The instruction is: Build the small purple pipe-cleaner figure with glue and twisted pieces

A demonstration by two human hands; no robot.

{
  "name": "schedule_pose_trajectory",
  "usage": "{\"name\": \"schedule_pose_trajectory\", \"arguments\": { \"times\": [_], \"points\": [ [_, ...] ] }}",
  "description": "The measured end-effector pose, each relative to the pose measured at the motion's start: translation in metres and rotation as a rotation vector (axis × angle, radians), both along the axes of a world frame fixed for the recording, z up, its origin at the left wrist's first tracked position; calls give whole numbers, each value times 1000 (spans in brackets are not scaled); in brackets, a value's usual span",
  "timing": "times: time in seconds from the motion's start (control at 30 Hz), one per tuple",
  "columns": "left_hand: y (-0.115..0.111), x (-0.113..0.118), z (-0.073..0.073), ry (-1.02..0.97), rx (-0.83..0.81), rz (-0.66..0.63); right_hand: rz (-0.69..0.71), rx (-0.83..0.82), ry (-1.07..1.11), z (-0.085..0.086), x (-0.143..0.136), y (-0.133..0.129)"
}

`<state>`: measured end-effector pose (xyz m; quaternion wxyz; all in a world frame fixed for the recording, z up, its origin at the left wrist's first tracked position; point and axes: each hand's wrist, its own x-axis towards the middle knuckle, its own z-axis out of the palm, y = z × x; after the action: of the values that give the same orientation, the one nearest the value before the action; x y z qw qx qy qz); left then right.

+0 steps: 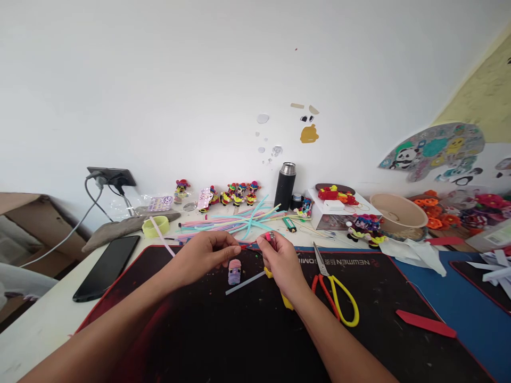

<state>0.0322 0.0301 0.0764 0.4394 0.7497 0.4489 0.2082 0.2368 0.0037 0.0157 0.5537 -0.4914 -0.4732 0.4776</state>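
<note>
My left hand (207,255) and my right hand (279,260) are raised close together over the black mat (239,340). A thin red piece (250,246) runs between their fingertips, pinched at its left end by my left hand. My right hand is closed round a small red lighter with a metal top (272,236). Below and between the hands, a small pink and purple fuzzy figure (235,272) rests on the mat. Beside it lies a pale grey stick (245,283). Yellow pieces (287,302) are partly hidden behind my right hand and wrist.
Scissors (335,292) and a red strip (426,323) lie at right. Behind the hands are fuzzy stems (211,224), a black thermos (285,186) and small dolls (239,194). A phone (107,268) and yellow-green tape roll (155,227) sit at left, a bowl (399,210) at back right.
</note>
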Motion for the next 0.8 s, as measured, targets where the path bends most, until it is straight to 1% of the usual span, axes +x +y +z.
{"name": "schedule_pose_trajectory", "arguments": {
  "times": [0.23,0.3,0.4,0.57,0.7,0.8],
  "points": [
    [-1,1,-2,72,167,1,7,13,-2,-3,0,0],
    [-1,1,-2,91,182,-6,15,13,-1,-4,1,1],
    [-1,2,-2,100,165,-16,24,9,5,-4,0,0],
    [0,1,-1,71,83,-31,58,-9,49,2,-2,-1],
    [2,1,1,52,47,10,56,-33,140,7,-2,-1],
    [3,0,1,29,39,33,40,-41,171,9,-1,-1]
  ]
}}
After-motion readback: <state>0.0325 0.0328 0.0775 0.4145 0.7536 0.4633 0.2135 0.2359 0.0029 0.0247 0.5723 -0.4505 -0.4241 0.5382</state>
